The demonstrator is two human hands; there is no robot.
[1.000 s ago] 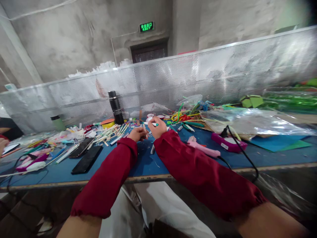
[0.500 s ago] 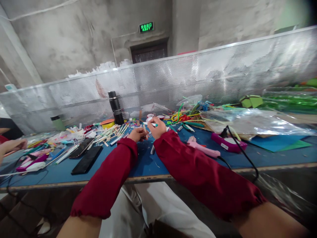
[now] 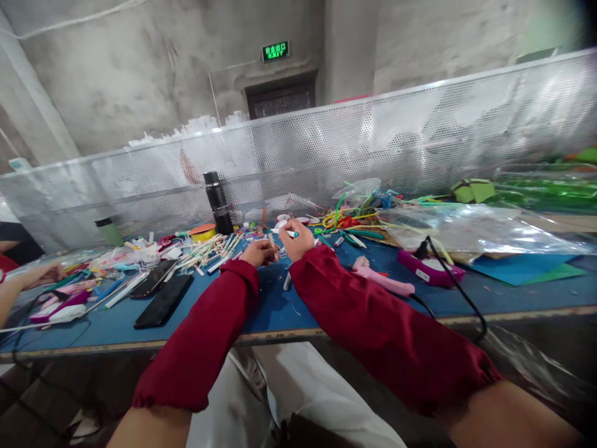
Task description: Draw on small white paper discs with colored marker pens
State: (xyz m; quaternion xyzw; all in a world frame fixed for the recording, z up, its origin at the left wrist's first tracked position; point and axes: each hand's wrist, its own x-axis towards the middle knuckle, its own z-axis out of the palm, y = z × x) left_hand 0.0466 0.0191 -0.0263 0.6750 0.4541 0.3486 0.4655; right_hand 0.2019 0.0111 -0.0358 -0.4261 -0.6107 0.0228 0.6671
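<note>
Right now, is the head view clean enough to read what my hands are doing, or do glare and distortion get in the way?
Head view: even, soft light with no hard shadows; glare on the plastic sheet and perforated screen; wide-angle bending curves the table edge and stretches the sleeves; the right hand on the pen is sharp but small.

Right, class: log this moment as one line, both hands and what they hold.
left hand: pinches small stick | right hand: grips white pen | place: over blue table | nearby: pink glue gun, right side
</note>
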